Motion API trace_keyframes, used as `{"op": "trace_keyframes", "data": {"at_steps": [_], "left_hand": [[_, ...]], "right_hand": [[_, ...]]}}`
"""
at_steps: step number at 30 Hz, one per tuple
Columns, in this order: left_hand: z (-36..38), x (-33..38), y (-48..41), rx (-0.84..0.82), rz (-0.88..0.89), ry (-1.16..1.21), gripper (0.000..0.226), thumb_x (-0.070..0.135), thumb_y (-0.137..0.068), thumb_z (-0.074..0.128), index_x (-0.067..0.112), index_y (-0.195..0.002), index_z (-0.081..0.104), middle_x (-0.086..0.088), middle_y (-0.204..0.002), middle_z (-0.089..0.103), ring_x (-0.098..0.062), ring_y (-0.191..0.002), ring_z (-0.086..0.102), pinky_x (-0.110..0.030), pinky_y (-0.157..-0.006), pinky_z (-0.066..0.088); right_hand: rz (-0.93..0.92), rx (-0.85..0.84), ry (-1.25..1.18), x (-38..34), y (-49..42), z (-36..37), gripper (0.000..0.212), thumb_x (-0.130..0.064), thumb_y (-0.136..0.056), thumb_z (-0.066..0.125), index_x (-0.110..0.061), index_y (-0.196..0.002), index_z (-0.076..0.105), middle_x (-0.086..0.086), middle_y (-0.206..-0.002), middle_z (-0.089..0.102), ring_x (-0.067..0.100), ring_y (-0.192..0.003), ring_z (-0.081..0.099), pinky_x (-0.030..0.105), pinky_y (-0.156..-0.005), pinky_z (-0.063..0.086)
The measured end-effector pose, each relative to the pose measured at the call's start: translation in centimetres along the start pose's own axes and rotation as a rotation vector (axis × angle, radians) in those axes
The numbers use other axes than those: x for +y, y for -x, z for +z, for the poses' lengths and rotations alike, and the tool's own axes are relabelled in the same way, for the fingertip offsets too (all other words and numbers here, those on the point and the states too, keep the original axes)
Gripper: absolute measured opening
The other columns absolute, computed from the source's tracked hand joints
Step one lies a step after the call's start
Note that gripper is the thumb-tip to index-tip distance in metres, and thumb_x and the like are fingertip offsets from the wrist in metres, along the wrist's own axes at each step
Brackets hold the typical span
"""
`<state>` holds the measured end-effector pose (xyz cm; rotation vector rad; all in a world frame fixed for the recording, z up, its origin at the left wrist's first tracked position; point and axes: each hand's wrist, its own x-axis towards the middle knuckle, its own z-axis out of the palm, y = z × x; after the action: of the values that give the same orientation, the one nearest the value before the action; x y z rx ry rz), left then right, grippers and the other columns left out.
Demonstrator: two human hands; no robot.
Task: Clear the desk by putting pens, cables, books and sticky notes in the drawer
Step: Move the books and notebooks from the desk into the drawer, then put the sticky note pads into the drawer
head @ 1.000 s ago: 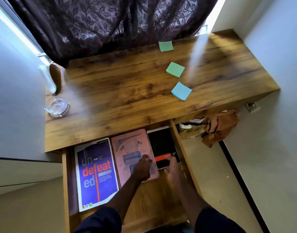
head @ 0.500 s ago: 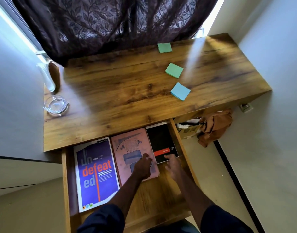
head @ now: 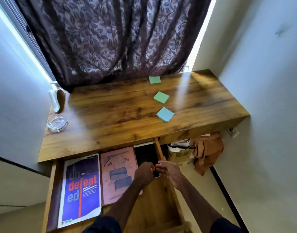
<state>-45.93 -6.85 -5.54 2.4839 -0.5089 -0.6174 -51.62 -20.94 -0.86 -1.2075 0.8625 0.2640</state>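
The open drawer (head: 50, 195) under the wooden desk (head: 110, 118) holds three books side by side: a purple "undefeated" book (head: 80, 190), a pink book (head: 117, 169) and a black book (head: 145, 155). My left hand (head: 143, 174) and my right hand (head: 170, 172) hover close together over the near end of the black book, fingers loose, with nothing in them. On the desk top lie three sticky note pads: a green one (head: 154, 79) at the back, a second green one (head: 161, 97) and a blue one (head: 165, 114).
A glass ashtray (head: 56, 123) and a tall glass vase (head: 54, 101) stand at the desk's left end. A dark curtain (head: 119, 39) hangs behind. Under the desk on the right are a cardboard box (head: 179, 154) and an orange cloth (head: 206, 150). White walls close both sides.
My left hand has lifted off the pink book and moved right. My right hand has come off the black book. Both hands now hover together, and the view has tilted up.
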Motion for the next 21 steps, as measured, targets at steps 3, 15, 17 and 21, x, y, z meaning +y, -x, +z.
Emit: {"op": "trace_keyframes", "data": {"at_steps": [3, 15, 17, 21], "left_hand": [[0.8, 4.8, -0.8, 0.048, -0.034, 0.064, 0.018, 0.016, -0.087, 0.057, 0.021, -0.095, 0.073, 0.002, -0.094, 0.071, -0.017, -0.086, 0.066, -0.03, -0.069, 0.053], [6.0, 22.2, -4.9, 0.221, -0.091, 0.157, 0.017, 0.026, -0.086, 0.056, 0.027, -0.092, 0.072, 0.01, -0.09, 0.072, -0.008, -0.085, 0.069, -0.038, -0.081, 0.061], [5.0, 23.8, -5.4, 0.246, -0.112, 0.142, 0.013, 0.024, -0.087, 0.06, 0.028, -0.09, 0.072, 0.012, -0.091, 0.071, -0.005, -0.084, 0.067, -0.037, -0.08, 0.061], [2.6, 24.9, -7.0, 0.293, -0.185, 0.098, 0.012, 0.02, -0.086, 0.062, 0.025, -0.091, 0.071, 0.011, -0.1, 0.071, -0.01, -0.094, 0.065, -0.031, -0.083, 0.054]], "right_hand": [[-0.018, -0.048, 0.0, -2.0, 0.1, -4.6, 0.022, -0.01, -0.098, 0.058, -0.004, -0.116, 0.068, 0.015, -0.101, 0.077, 0.025, -0.091, 0.073, 0.039, -0.082, 0.055], [-0.036, -0.063, 0.093, -10.3, 1.7, -22.7, 0.015, -0.016, -0.088, 0.07, -0.007, -0.097, 0.078, 0.012, -0.091, 0.078, 0.023, -0.078, 0.072, 0.027, -0.061, 0.053], [-0.053, -0.068, 0.117, -12.0, 1.6, -23.6, 0.015, -0.011, -0.092, 0.064, -0.007, -0.098, 0.076, 0.011, -0.089, 0.078, 0.02, -0.073, 0.073, 0.027, -0.056, 0.055], [-0.112, -0.126, 0.137, -15.1, 0.9, -24.3, 0.018, -0.005, -0.094, 0.057, -0.004, -0.104, 0.073, 0.01, -0.085, 0.078, 0.02, -0.072, 0.072, 0.031, -0.062, 0.053]]}}
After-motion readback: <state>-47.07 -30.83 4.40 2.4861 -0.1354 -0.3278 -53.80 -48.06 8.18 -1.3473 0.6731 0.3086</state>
